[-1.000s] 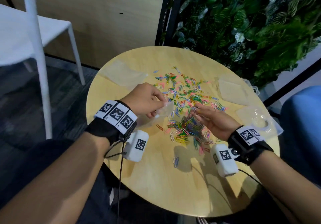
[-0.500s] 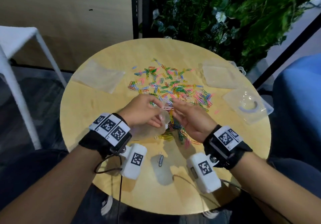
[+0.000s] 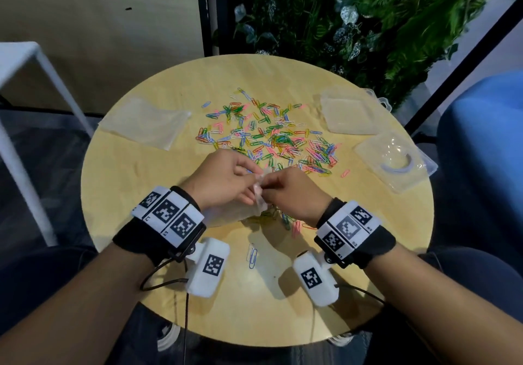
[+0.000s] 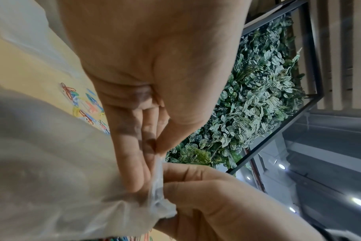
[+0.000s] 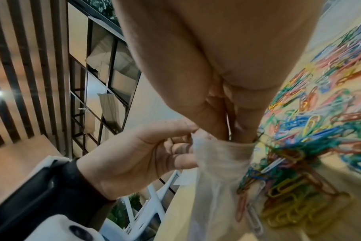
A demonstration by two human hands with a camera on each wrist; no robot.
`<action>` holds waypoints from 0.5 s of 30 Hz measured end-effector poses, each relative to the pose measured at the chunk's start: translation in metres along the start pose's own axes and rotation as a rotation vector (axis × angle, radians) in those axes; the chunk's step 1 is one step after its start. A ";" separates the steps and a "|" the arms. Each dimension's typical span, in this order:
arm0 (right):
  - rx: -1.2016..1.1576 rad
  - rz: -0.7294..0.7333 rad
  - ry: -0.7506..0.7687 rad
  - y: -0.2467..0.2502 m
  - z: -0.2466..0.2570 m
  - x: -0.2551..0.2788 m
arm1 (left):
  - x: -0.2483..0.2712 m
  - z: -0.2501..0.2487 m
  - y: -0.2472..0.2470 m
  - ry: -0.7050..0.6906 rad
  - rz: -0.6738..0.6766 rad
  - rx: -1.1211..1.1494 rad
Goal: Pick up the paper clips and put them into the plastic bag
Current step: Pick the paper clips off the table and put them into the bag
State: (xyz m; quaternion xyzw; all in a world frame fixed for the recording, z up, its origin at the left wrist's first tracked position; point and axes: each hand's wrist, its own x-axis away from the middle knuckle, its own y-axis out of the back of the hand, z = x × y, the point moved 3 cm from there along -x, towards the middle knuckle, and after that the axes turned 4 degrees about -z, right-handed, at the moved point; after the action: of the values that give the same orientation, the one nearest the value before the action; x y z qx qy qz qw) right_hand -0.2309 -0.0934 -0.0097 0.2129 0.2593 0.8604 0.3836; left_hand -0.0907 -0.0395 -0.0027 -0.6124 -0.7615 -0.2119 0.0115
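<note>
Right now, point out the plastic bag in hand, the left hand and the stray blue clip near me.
plastic bag (image 3: pixel 259 194), head view, its pinched rim.
left hand (image 3: pixel 223 177), head view, its back.
blue clip (image 3: pixel 252 260), head view, its middle.

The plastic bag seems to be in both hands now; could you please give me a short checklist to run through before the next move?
1. Left hand pinches the plastic bag rim: ok.
2. Right hand pinches the rim too: ok.
3. Bag mouth pulled open: not ok, the rim is bunched.
4. Clips already inside the bag: cannot tell.
5. Paper clips within reach on the table: ok.
6. A hand free for picking: not ok.
</note>
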 end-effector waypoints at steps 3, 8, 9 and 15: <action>0.151 0.115 0.053 0.001 0.004 0.000 | 0.000 0.001 0.003 0.005 -0.005 0.009; 0.087 -0.096 0.167 0.030 0.013 0.003 | 0.000 -0.001 0.013 0.008 -0.027 0.033; 0.052 -0.160 0.163 0.039 0.011 0.004 | 0.000 -0.002 0.016 0.007 -0.033 0.038; 0.627 0.105 -0.268 0.053 -0.045 0.005 | 0.004 -0.002 0.026 0.002 -0.050 0.047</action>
State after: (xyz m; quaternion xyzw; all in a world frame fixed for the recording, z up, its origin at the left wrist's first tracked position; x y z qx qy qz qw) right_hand -0.2888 -0.1323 -0.0109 0.4446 0.4472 0.7218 0.2851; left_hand -0.0676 -0.0318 0.0083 -0.5924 -0.7814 -0.1949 0.0213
